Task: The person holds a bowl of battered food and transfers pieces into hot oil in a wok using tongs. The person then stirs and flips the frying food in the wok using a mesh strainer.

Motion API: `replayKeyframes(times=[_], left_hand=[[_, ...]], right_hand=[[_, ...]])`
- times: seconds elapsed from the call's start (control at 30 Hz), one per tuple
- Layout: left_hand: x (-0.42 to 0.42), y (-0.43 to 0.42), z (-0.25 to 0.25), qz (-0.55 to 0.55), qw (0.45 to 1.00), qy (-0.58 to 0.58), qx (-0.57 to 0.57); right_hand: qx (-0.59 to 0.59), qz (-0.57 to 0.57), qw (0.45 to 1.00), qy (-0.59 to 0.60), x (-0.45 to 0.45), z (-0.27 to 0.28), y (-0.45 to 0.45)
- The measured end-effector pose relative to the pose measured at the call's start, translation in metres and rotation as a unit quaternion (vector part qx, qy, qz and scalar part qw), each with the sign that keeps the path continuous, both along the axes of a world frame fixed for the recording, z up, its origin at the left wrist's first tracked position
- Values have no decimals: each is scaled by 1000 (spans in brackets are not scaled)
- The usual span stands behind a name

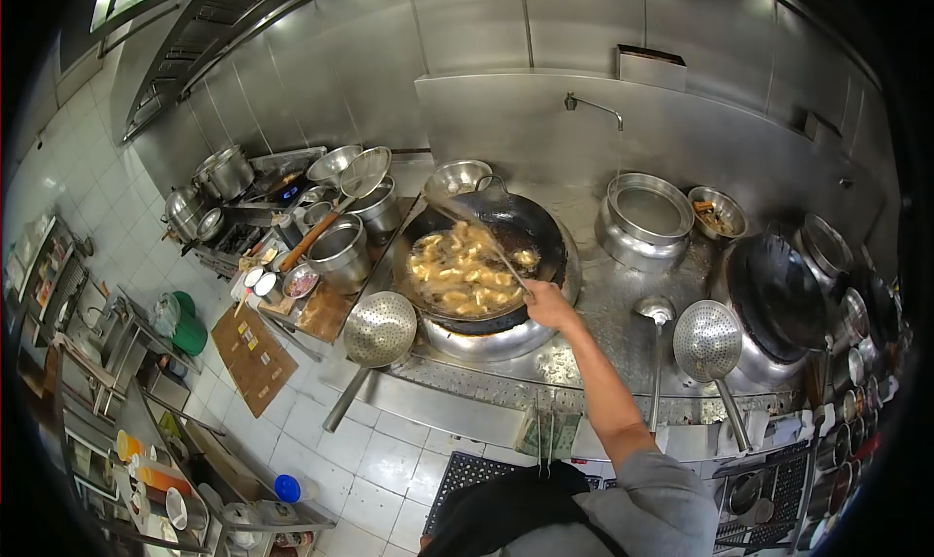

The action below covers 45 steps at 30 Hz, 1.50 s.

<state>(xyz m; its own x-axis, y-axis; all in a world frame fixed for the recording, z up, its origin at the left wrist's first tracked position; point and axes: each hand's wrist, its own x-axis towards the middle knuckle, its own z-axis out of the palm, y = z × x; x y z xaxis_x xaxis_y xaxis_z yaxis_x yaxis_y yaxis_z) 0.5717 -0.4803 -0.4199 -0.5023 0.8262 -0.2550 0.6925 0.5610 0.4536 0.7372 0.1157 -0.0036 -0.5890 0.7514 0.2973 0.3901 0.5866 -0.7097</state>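
Note:
My right hand [551, 306] is closed around the handle of a long, thin utensil [509, 260] and reaches over the near right rim of a large black wok [548, 228]. The utensil slants up and left across the wok; its far end is blurred, so its kind is unclear. Golden pieces of food [465, 270] lie in bubbling oil in the wok, with some bunched near the utensil. A perforated skimmer [379, 329] rests at the wok's near left side. My left hand is out of sight.
To the right lie a ladle [656, 310], another perforated skimmer [707, 341] and a second black wok [778, 289]. A steel pot [644, 222] stands under the wall tap [595, 106]. Leftward are a steel pot [339, 251], a wire strainer [366, 173] and a brown board [253, 361].

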Motion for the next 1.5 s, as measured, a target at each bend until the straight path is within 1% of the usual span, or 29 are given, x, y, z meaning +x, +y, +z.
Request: replayKeyframes(times=[0.07, 0.1, 0.2, 0.3, 0.4, 0.43, 0.5, 0.6, 0.7, 0.73, 0.77, 0.8, 0.83, 0.87, 0.9, 1.0, 1.1, 1.2, 1.3, 1.5], left_hand=[[3, -4, -5, 2, 1000, 1, 1], [5, -5, -7, 1, 1000, 0, 2], [12, -8, -7, 4, 1000, 1, 4], [17, -9, -12, 3, 1000, 0, 8], [21, -13, -20, -1, 1000, 3, 10], [23, -13, -23, -2, 1000, 6, 12], [23, -14, -26, -8, 1000, 14, 13], [23, -13, -29, -18, 999, 28, 17], [27, -20, -31, -43, 997, 67, 18], [28, -23, -30, -62, 993, 97, 18], [29, -25, -27, -83, 986, 143, 27], [29, -24, -27, -79, 986, 146, 22], [27, -24, -27, -78, 993, 78, -47], [29, -25, -28, -69, 994, 89, -10], [22, -25, -29, -56, 996, 63, -7], [15, -21, -31, -33, 999, 25, 4], [12, -20, -33, -22, 1000, 9, 7], [11, -22, -35, -22, 1000, 3, 7], [15, -25, -31, -23, 1000, -5, 7], [24, -34, -30, -23, 999, -10, 23]], right_hand=[[60, 51, 995, -59, -2, -2, -4], [50, 41, 994, -87, -2, -4, -11], [64, 100, 993, -11, 21, 7, -36], [3, 88, 996, -25, 48, 32, -54], [-38, 8, 999, 8, 59, 53, -70], [-25, -17, 999, 34, 60, 52, -70], [6, -66, 994, 85, 61, 48, -67], [-47, -131, 983, 116, 65, 22, -52], [-89, -137, 969, 183, 61, 14, -70], [-199, -134, 946, 219, 61, 16, -79], [-307, -130, 909, 251, 62, 29, -95], [-411, -125, 859, 280, 60, 36, -106], [-458, -107, 821, 324, 56, 33, -111], [-502, -89, 778, 367, 53, 29, -116], [-543, -70, 730, 409, 50, 27, -118], [-622, -48, 642, 446, 43, 29, -118], [-674, -36, 585, 450, 34, 28, -116], [-715, -3, 541, 443, 22, 19, -116], [-708, 7, 553, 440, 3, 9, -107], [-721, 79, 501, 472, -18, -10, -68]])
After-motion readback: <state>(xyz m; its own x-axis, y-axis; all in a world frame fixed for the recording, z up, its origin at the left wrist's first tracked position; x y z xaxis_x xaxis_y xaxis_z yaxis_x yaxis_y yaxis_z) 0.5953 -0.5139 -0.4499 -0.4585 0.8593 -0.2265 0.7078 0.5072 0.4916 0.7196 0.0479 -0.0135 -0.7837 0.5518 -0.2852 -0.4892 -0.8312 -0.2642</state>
